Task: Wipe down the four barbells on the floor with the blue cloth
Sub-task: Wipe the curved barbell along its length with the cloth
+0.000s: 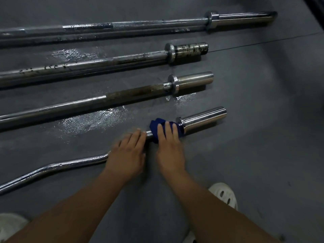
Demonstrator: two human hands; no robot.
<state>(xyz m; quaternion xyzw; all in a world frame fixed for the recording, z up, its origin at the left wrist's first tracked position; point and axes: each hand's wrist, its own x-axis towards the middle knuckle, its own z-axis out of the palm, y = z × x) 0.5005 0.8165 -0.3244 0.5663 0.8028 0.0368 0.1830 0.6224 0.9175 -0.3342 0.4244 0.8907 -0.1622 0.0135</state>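
Note:
Several barbells lie side by side on the dark floor. Nearest me is a chrome curl bar (57, 165) with a bent shaft and a shiny sleeve (205, 120) at its right end. A blue cloth (156, 127) is bunched around the shaft just left of the sleeve's collar. My right hand (169, 146) lies over the cloth with its fingers laid across it, pressing it on the bar. My left hand (127, 153) rests on the shaft right beside it, fingers extended over the bar. Farther away lie a straight bar (87, 104), a rusty bar (105, 63) and the longest bar (140, 26).
Wet patches shine on the floor (263, 102) between the bars, mostly beside the curl bar and under the third bar's collar. My white shoes (225, 193) stand at the lower right and lower left. A thin floor seam runs across the upper right.

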